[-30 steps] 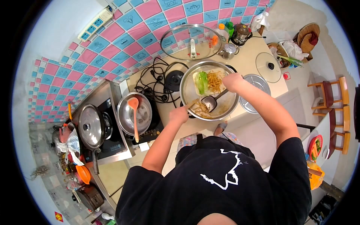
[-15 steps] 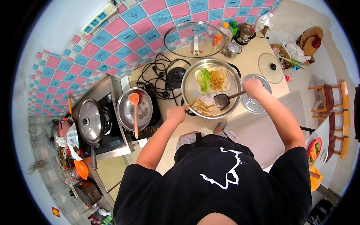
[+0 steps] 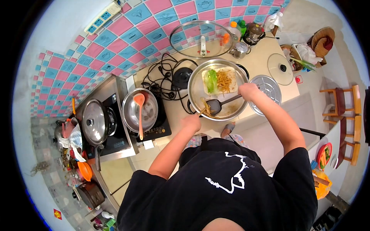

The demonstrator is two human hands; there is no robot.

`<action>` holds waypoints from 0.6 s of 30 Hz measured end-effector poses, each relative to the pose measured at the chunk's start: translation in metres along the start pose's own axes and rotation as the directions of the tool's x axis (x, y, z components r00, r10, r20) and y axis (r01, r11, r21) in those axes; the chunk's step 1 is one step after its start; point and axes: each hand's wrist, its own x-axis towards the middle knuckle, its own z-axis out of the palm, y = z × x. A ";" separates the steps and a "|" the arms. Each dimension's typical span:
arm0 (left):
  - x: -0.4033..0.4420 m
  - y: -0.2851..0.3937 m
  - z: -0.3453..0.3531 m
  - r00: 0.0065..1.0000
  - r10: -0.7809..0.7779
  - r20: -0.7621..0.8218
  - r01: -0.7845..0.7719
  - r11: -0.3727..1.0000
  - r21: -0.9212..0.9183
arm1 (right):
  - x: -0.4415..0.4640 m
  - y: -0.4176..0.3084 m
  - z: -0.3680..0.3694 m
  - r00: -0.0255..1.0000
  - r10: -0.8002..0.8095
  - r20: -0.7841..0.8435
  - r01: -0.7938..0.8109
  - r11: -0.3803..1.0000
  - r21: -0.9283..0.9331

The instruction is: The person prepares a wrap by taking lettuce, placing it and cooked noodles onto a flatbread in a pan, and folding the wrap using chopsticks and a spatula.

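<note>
**Loose shreds worked close to the pan's edge**

Could lose some loose shreds over the near rim if pushed too hard with the spatula, being bunched at the near-left side of the wide pan. Might also drop or scatter some if pinched too loosely from the left. Could upset the lettuce and strips lying on the square flatbread, farther back in the same pan, if swung too wide with the blade.

Grips the spatula by its handle in the right hand, with fingers clamped round it, over the pan's right rim. Holds what look like wooden chopsticks in the left hand, with fingers closed on them, just outside the near-left rim. Too small to judge the gap between the tips. Touches the flatbread with neither hand.
</note>
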 end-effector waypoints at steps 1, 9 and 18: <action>-0.003 0.002 0.003 0.999 -0.015 -0.039 0.014 1.000 -0.021 | 0.001 -0.002 -0.005 1.000 -0.014 0.019 0.013 1.000 0.014; -0.005 0.001 0.036 0.991 -0.036 -0.128 0.017 0.989 -0.147 | 0.007 0.021 0.036 0.998 -0.055 -0.033 0.061 0.977 0.203; -0.018 0.013 0.015 0.995 0.016 -0.101 -0.031 0.989 -0.143 | -0.065 0.020 0.063 0.989 0.026 -0.146 0.054 0.852 0.521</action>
